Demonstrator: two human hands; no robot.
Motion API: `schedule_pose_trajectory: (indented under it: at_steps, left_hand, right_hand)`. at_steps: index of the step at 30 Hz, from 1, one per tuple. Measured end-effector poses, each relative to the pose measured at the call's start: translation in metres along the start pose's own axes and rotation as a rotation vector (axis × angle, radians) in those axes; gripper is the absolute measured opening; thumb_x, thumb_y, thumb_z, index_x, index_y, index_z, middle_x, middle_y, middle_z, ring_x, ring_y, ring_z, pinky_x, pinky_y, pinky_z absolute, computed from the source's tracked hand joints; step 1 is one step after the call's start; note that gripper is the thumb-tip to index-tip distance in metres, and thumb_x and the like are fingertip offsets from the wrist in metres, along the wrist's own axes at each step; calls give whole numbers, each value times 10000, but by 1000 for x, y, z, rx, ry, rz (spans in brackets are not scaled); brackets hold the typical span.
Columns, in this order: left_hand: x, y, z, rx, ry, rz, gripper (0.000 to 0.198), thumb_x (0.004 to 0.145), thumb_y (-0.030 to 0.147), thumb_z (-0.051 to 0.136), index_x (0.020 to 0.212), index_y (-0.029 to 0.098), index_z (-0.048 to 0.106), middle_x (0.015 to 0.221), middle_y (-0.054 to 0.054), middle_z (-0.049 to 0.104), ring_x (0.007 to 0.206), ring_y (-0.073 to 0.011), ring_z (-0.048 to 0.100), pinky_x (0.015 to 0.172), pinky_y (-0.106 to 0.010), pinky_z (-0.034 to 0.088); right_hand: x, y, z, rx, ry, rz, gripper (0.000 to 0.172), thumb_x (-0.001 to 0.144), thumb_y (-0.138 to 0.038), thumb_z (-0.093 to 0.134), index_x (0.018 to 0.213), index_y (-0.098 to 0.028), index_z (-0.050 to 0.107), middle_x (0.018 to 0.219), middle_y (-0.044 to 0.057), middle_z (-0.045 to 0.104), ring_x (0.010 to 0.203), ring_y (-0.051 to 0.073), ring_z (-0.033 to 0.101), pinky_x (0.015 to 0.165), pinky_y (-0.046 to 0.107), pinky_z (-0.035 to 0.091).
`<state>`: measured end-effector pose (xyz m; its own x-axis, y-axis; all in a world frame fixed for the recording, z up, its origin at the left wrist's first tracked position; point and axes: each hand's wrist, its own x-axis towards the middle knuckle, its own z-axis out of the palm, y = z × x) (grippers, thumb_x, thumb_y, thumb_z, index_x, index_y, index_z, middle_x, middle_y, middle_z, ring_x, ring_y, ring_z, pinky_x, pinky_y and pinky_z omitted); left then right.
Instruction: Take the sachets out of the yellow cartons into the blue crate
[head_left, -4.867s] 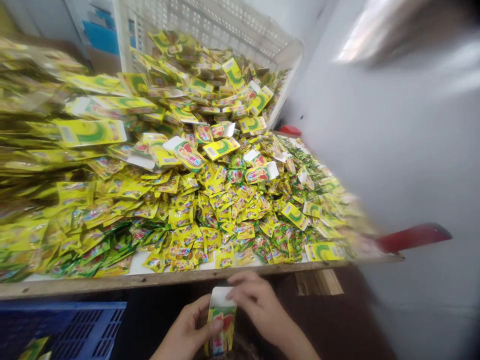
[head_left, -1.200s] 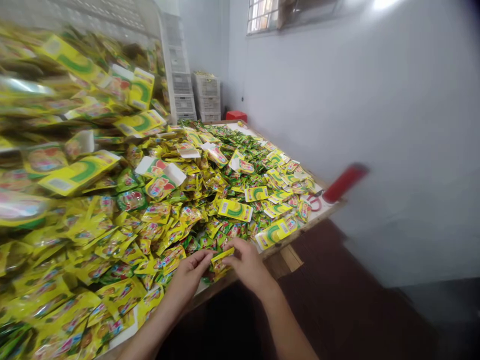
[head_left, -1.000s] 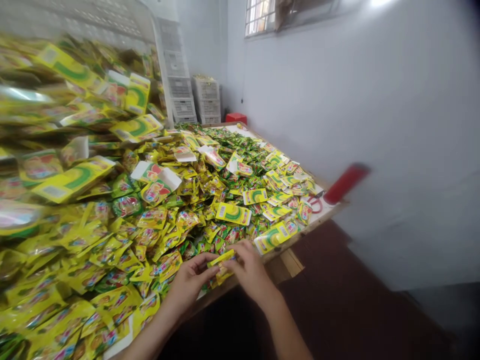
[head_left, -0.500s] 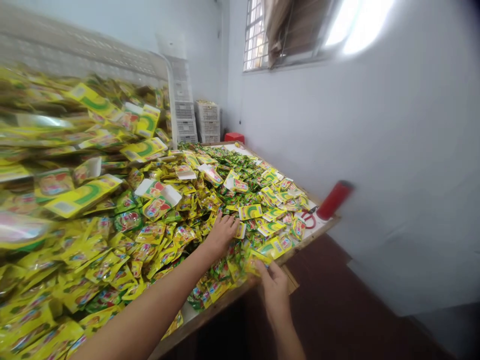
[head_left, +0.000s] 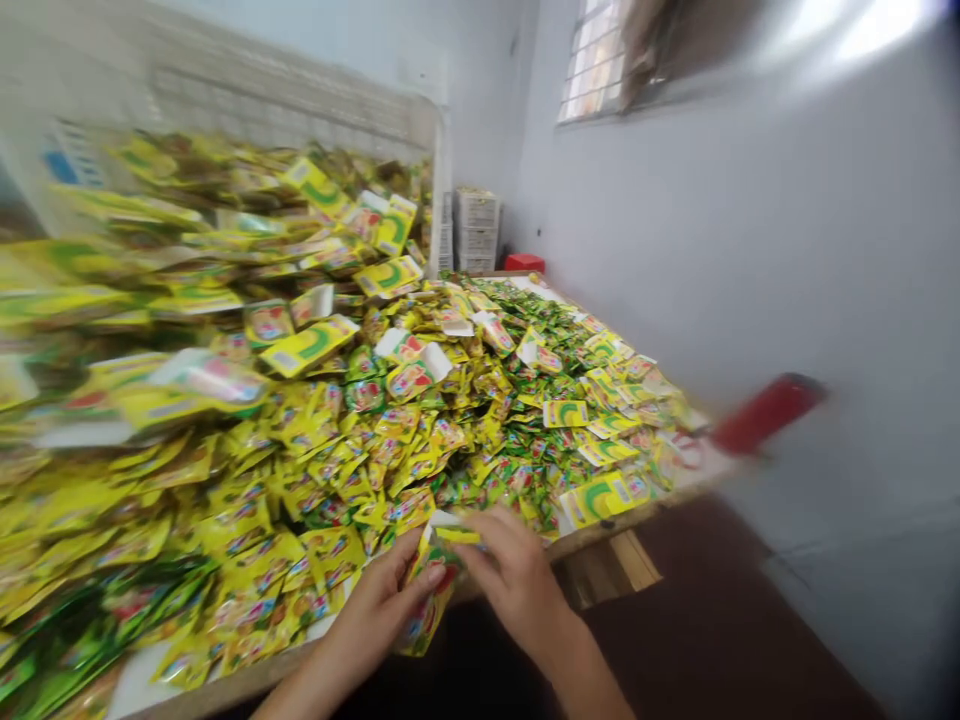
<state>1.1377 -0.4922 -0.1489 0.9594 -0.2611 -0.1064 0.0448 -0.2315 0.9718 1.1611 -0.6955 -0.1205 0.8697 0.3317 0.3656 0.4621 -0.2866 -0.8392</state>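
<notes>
Near the table's front edge my left hand [head_left: 386, 590] is closed around a small yellow box [head_left: 427, 625] with fruit pictures and a white flap at its top. My right hand [head_left: 514, 570] meets it at that top end, fingers pinched on a yellow packet [head_left: 463, 536] beside the flap. Blur and fingers hide whether the packet is partly inside the box. Around and beyond both hands spreads a deep heap of yellow and green sachets [head_left: 322, 460]. Flat yellow boxes lie on it, among them one with open white flaps [head_left: 412, 365].
A large pale crate [head_left: 292, 110] spills boxes from the left. Red-handled scissors [head_left: 688, 450] and a red cylinder [head_left: 769, 415] are at the table's right corner. Stacked crates [head_left: 478, 228] and a red stool [head_left: 524, 262] stand at the back. A wall borders the right.
My left hand has come back from the sachet heap to the table's front edge. My right hand has moved up against it, and both now work on the box. The view has swung left.
</notes>
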Motion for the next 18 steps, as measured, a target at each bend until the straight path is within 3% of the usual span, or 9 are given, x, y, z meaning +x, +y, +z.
schedule_pose_trajectory:
  at_steps: [4, 6, 9, 12, 15, 18]
  left_hand:
    - [-34, -23, -5, 56, 18, -33, 413, 877, 418, 620, 1240, 224, 585, 1230, -66, 626, 1195, -276, 534, 1039, -341, 409]
    - [-48, -29, 0, -56, 35, -71, 470, 851, 418, 653, 1272, 226, 568, 1276, -78, 607, 1214, -288, 526, 1059, -368, 399]
    - [-67, -30, 9, -391, 83, -170, 561, 811, 402, 702, 1311, 222, 525, 1358, -93, 560, 1274, -302, 489, 1056, -387, 411]
    - [-87, -29, 15, -636, 112, -194, 555, 800, 353, 725, 1298, 212, 524, 1345, -104, 569, 1253, -296, 512, 1023, -376, 434]
    - [-108, -38, 17, -756, 106, -171, 504, 773, 321, 759, 1226, 205, 572, 1256, -99, 621, 1161, -281, 570, 976, -361, 457]
    - [-124, -49, 15, -741, 106, -179, 521, 737, 346, 794, 1199, 209, 594, 1227, -91, 630, 1134, -277, 571, 911, -330, 477]
  right_hand:
    - [1, -8, 10, 101, -349, 99, 67, 873, -199, 647, 827, -197, 696, 855, -2, 635, 852, 145, 580, 754, 245, 429]
    - [0, -8, 22, 162, -344, 182, 37, 802, -178, 719, 814, -189, 686, 804, -25, 636, 802, 138, 580, 710, 233, 419]
    - [-8, -9, 49, 171, -163, 318, 168, 703, -199, 806, 814, -183, 681, 719, -45, 617, 701, 126, 556, 653, 234, 405]
    - [-26, -14, 76, 101, -93, 221, 108, 714, -190, 804, 691, -189, 698, 800, -13, 623, 829, 145, 557, 785, 267, 414]
    - [-46, -19, 93, 67, -245, 111, 78, 776, -174, 757, 736, -240, 746, 1051, 5, 621, 1068, 176, 506, 949, 316, 372]
    - [-60, -22, 102, 73, -463, 113, 28, 779, -255, 768, 753, -251, 758, 1094, 8, 612, 1086, 189, 494, 927, 327, 391]
